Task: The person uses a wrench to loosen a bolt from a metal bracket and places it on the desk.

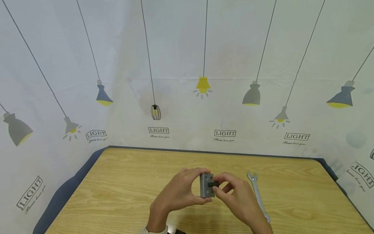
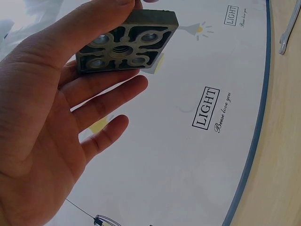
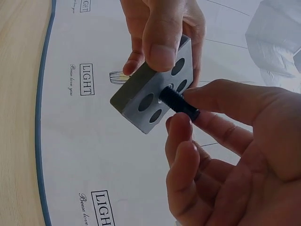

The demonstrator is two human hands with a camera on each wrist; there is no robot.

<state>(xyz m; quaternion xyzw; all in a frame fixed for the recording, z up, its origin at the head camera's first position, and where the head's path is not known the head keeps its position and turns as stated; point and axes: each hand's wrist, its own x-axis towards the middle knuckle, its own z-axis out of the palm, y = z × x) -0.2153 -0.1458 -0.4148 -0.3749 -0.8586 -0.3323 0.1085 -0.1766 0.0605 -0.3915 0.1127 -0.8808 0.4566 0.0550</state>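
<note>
My left hand holds a square grey metal block above the table, thumb on one edge and fingers along the opposite one. In the left wrist view, the block's ribbed back shows a threaded centre hole and round holes at the corners. Thumb and fingertips of my right hand pinch a black threaded bolt by its outer end. The bolt's tip meets the centre hole on the block's flat face, with much of the thread still outside.
A silver open-ended wrench lies on the wooden table, just right of my right hand. Behind the table hangs a white cloth printed with lamps and lettering. A small black object shows at the bottom edge.
</note>
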